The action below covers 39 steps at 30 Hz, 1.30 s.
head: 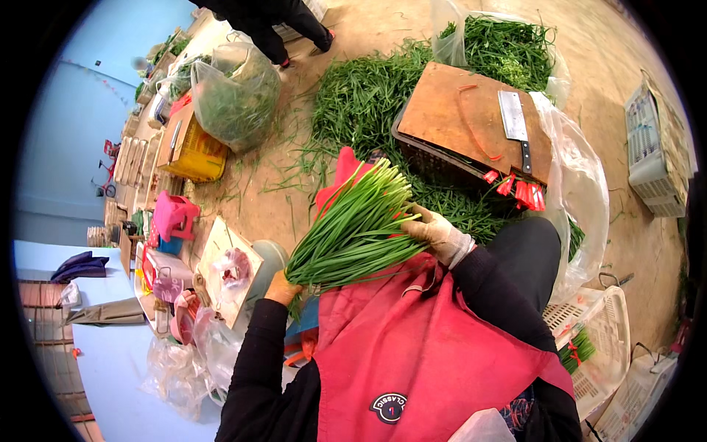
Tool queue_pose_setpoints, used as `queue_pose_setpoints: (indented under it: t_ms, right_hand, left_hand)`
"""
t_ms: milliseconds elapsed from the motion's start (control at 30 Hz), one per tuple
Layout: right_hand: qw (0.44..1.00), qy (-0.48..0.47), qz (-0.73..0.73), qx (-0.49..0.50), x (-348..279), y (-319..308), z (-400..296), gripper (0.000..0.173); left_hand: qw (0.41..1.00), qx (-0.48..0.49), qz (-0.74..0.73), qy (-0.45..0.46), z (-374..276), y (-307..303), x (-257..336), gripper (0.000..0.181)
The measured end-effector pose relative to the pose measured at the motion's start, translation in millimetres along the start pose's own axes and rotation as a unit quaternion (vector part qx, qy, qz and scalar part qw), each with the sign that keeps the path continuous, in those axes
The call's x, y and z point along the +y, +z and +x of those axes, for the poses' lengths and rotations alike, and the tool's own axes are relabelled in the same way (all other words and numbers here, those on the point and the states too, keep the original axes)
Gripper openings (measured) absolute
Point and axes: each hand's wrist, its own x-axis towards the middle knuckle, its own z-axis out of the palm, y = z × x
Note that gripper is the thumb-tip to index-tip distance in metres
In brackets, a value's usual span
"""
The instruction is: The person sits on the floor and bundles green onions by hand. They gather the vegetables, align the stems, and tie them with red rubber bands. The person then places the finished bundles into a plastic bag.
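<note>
A large loose bunch of long green leaves, likely Chinese chives (353, 232), lies across my lap over a red apron (431, 337). My left hand (283, 288), in an orange-tan glove, is closed around the narrow end of the bunch. My right hand (433, 229), in a worn pale glove, touches the right side near the pale stem ends; its fingers are partly hidden by the leaves, and its grip is unclear. Ahead to the right, a cleaver (513, 119) and a red strip (469, 119) rest on a wooden board (436, 110) over a dark crate (425, 157). Red ties (527, 194) hang at the board's corner.
Cut greens (364, 99) cover the floor ahead. A bag of greens (237, 94) stands left of them, near a person in dark trousers (270, 38). A white basket (607, 331) with a tied bundle (577, 351) is at my right. A pink stool (174, 212) stands left.
</note>
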Motion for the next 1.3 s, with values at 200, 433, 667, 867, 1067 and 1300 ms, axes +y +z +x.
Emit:
queue_pose_setpoints:
  t_ms: [200,433,667,867,1067,1300]
  right_hand:
    - [0.965,0.021,-0.252,0.072,13.7,-12.4,5.7,0.068]
    - [0.979,0.01,-0.193,0.07,19.7,-5.4,1.0,0.055]
    - [0.981,0.055,-0.177,0.055,13.4,-5.1,-9.1,0.041]
    - [0.888,0.06,-0.456,-0.012,-3.6,-1.8,-19.7,0.062]
    - [0.933,0.035,-0.345,0.095,17.0,5.4,-20.8,0.021]
    - [0.832,-0.122,-0.491,0.228,22.9,-40.1,-15.6,0.017]
  left_hand:
    - [0.998,0.008,-0.051,0.031,-3.4,3.9,-0.2,0.024]
    - [0.984,0.032,-0.168,0.045,-3.6,8.3,8.1,0.024]
    - [0.997,0.03,-0.048,0.061,0.7,8.5,2.6,0.024]
    - [0.991,0.04,-0.119,0.047,-1.5,12.5,-2.2,0.023]
    - [0.985,0.047,-0.16,0.053,-4.6,12.9,5.1,0.021]
    - [0.981,0.041,-0.189,0.031,-8.7,15.0,6.5,0.021]
